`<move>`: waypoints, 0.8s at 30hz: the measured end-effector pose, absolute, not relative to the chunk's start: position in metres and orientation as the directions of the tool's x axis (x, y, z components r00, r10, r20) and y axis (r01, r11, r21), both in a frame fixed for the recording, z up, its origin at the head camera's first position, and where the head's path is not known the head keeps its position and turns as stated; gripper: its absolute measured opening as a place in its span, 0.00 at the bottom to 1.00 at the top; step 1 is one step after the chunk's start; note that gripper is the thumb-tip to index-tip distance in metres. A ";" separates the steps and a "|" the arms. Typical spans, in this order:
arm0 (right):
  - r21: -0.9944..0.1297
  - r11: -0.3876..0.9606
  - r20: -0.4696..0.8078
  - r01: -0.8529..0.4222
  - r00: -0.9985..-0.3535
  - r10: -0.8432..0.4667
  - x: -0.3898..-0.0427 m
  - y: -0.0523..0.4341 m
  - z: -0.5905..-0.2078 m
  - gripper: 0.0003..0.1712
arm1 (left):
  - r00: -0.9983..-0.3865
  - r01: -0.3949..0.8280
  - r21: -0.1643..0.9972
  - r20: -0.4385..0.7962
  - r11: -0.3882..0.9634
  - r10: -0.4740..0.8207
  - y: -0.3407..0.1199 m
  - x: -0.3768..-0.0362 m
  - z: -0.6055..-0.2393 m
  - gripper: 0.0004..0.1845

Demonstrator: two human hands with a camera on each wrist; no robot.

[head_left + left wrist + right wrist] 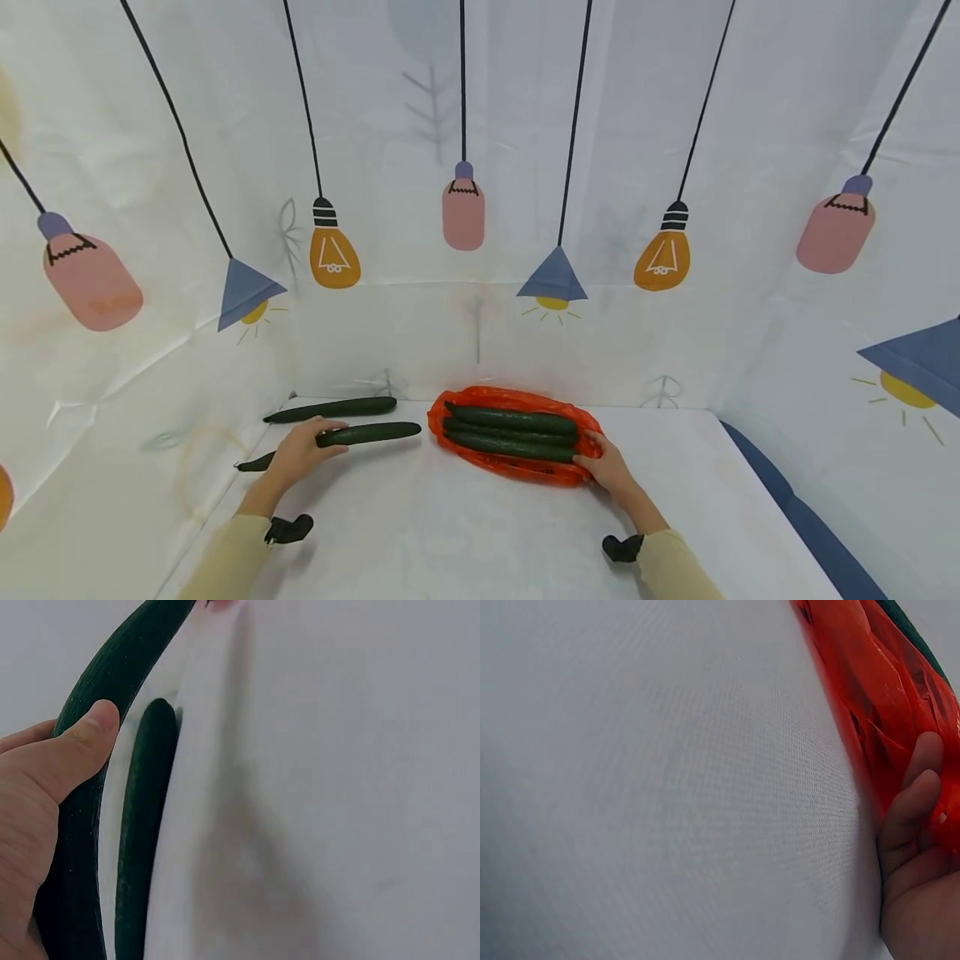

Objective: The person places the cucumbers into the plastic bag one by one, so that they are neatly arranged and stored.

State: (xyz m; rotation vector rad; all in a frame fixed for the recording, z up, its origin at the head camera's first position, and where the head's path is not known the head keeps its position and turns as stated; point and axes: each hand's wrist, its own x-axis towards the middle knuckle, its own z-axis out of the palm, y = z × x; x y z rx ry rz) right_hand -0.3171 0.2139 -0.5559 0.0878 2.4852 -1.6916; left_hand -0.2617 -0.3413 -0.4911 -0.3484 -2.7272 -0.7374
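Note:
My left hand (302,448) grips a long dark green cucumber (371,432) near its middle, low over the white table (450,525). In the left wrist view the thumb (86,735) lies across that cucumber (112,675). A second cucumber (333,408) lies behind it, also seen as the cucumber (142,825) beside the held one. My right hand (606,467) holds the right end of a red plastic bag (517,471) with three cucumbers (513,433) lying in it. In the right wrist view the curled fingers (915,795) press into the bag's film (870,697).
White cloth walls printed with hanging lamps (463,212) close in the table on the back and both sides. A blue strip (795,508) runs along the table's right edge. Bare tabletop lies between my two forearms.

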 end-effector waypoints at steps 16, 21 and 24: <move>-0.928 0.350 -0.144 0.126 -0.989 -0.026 -0.316 0.215 -0.556 0.38 | -0.892 0.375 0.432 0.408 0.820 0.192 -0.305 -0.270 -0.483 0.23; -0.926 0.359 -0.138 0.115 -0.990 -0.037 -0.316 0.215 -0.556 0.39 | -0.893 0.379 0.442 0.406 0.813 0.196 -0.292 -0.273 -0.479 0.21; -0.927 0.361 -0.123 0.100 -0.992 -0.039 -0.317 0.214 -0.555 0.39 | -0.885 0.398 0.434 0.412 0.808 0.215 -0.283 -0.276 -0.476 0.20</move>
